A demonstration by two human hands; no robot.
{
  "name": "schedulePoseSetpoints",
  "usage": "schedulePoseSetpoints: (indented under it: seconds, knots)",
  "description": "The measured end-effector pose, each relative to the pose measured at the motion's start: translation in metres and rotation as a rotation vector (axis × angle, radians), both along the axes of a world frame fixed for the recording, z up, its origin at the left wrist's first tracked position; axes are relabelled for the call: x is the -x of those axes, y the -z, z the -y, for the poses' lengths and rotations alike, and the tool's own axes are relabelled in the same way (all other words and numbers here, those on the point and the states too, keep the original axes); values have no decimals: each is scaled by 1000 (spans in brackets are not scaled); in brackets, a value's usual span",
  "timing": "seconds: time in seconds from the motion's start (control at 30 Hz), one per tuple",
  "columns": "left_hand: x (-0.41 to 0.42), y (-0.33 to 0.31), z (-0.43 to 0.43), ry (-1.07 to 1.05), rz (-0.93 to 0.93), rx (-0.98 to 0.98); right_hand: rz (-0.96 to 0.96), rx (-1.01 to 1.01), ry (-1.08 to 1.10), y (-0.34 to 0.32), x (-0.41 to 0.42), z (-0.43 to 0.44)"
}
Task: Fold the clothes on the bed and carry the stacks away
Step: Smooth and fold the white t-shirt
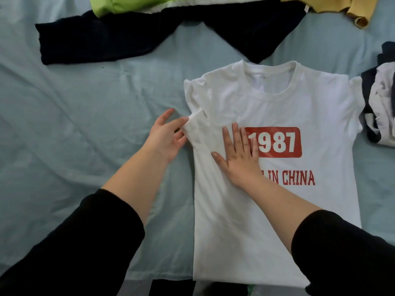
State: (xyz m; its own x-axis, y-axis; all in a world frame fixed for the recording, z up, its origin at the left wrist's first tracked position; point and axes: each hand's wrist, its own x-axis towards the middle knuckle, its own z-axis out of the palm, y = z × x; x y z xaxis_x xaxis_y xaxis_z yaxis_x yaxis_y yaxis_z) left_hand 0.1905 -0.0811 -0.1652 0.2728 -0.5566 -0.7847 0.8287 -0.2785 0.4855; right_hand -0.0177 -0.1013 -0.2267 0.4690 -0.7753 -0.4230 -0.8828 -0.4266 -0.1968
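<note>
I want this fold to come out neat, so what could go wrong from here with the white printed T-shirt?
One sleeve of the white red-printed T-shirt is bunched at your left hand; folding it now may trap creases. Your right hand presses only one spot, so the body could shift. The other sleeve lies right beside the crumpled navy-and-white clothes pile and might drag it.

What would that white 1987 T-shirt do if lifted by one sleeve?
Probably floppy: the white T-shirt lies flat on the bed sheet and its sleeve creases where the left hand touches it. Likely light: thin cloth, soft wrinkles. It might slide when pushed; the right hand presses flat on it, perhaps to pin it.
</note>
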Motion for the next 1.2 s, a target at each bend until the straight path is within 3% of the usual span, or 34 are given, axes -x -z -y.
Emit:
schedulePoseSetpoints:
  seconds: [0.13, 0.2, 0.27, 0.33, 0.47, 0.77, 0.93, 1.03, 1.2]
  knots:
    - [-1, -6, -20, 114, 584, -53, 1, -17, 4, 1, 0, 1]
    - [5, -3, -45, 159, 735, -96, 6, -20, 8, 1, 0, 1]
    - [10, 5, -62, 189, 643, -162, 0, -17, 10, 2, -1, 1]
    - [5, 9, -58, 163, 437, -221, -10, -14, 11, 3, -1, 1]
    - [-18, 9, -18, 178, 240, -133, -10, -8, 7, 4, 0, 1]
    - [-44, 18, -1, 504, 461, -236, -27, 9, 4, 4, -1, 0]
    - [-52, 4, 6, 731, 348, -223, -11, -2, 19, 5, -2, 0]
    - [-51, -1, 17, 738, 347, -241, -16, -3, 15, 6, -2, 0]
    - [-69, 0, 17, 842, 699, -131, -14, 2, 17, 8, -1, 0]
